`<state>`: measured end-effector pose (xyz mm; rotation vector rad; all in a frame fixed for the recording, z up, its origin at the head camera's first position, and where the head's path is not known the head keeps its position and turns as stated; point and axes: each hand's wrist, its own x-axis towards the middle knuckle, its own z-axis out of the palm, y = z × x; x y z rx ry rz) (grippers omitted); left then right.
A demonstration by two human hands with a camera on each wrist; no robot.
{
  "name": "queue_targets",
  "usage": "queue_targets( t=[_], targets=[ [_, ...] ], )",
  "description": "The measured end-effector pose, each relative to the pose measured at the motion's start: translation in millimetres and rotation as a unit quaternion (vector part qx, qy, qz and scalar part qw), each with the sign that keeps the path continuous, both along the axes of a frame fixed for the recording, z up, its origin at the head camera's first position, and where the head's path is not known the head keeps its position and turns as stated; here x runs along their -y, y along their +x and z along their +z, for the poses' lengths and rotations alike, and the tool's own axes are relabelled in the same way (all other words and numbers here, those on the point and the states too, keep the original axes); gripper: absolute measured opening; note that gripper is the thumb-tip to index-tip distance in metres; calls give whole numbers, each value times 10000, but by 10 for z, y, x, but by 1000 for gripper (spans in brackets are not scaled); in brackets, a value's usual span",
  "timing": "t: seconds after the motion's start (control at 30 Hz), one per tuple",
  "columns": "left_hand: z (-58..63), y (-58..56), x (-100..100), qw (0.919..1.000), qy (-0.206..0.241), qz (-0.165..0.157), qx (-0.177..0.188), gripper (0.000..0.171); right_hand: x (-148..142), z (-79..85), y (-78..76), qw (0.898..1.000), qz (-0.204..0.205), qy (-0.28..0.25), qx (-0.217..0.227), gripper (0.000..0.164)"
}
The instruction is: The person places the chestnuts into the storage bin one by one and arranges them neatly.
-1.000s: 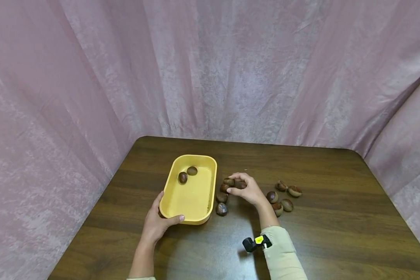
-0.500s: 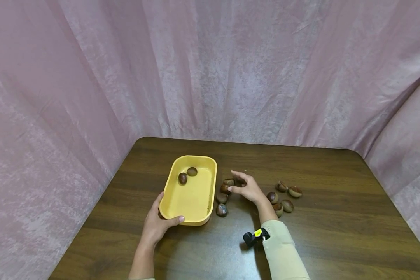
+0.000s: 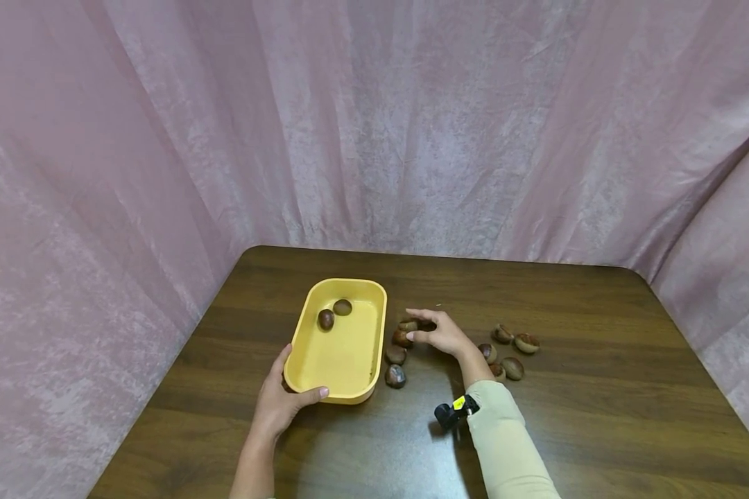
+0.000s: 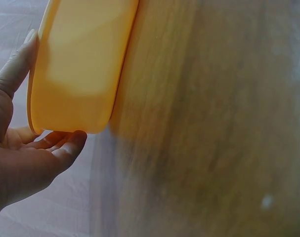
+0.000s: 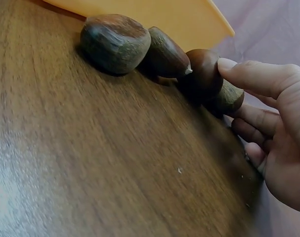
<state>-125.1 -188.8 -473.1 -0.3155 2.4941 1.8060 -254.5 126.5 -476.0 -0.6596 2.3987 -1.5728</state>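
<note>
My left hand (image 3: 281, 402) grips the near left corner of a yellow tray (image 3: 377, 333), thumb over the near rim and fingers along the left wall. Two chestnuts (image 3: 326, 319) lie inside it, towards the far end. Just right of the tray, several chestnuts (image 3: 396, 376) form a row on the table. At the row's far end is my right hand (image 3: 440, 336), thumb and forefinger spread apart. In the right wrist view its thumb (image 5: 231, 66) touches a brown chestnut (image 5: 201, 69), and other fingers lie beyond a second chestnut (image 5: 229, 96). What lies under the palm is partly hidden.
Another group of several chestnuts (image 3: 512, 368) lies to the right of my right forearm, partly covered by it. The brown wooden table (image 3: 599, 416) has pink curtains (image 3: 412, 138) behind it and at its sides. A small black camera (image 3: 452, 414) is on my right wrist.
My right forefinger has lifted a little and come down to the left, over the row's far end. The left hand and the tray hold almost the same place.
</note>
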Motion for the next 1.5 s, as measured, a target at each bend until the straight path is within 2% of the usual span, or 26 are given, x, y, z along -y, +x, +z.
queue_targets(
  t=[0.1, 0.2, 0.47, 0.9, 1.17, 1.3, 1.5],
  targets=[
    [-1, -1, 2, 10000, -29, 4, 16, 118, -24, -97, -55, 10000, 30, 52, 12, 50],
    [-10, -5, 3, 10000, -51, 12, 19, 118, -55, -237, -117, 9998, 78, 100, -156, 50],
    [-32, -9, 10, 10000, -17, 13, -21, 116, -75, -325, -145, 9985, -124, 480, -226, 44],
    [-23, -11, 8, 10000, -76, 12, 6, 116, -63, -353, -105, 9966, -246, 712, -341, 40],
    [-14, -11, 12, 10000, -93, -14, 27, 118, -107, -263, 4, 9978, -587, 286, -87, 37],
    [-9, -6, 12, 9999, -150, -13, 41, 118, -125, -234, 41, 9983, -576, 109, -37, 38],
    [-9, -7, 9, 10000, -91, -22, 34, 117, -95, -170, 76, 9991, -317, -120, -247, 38]
  ],
)
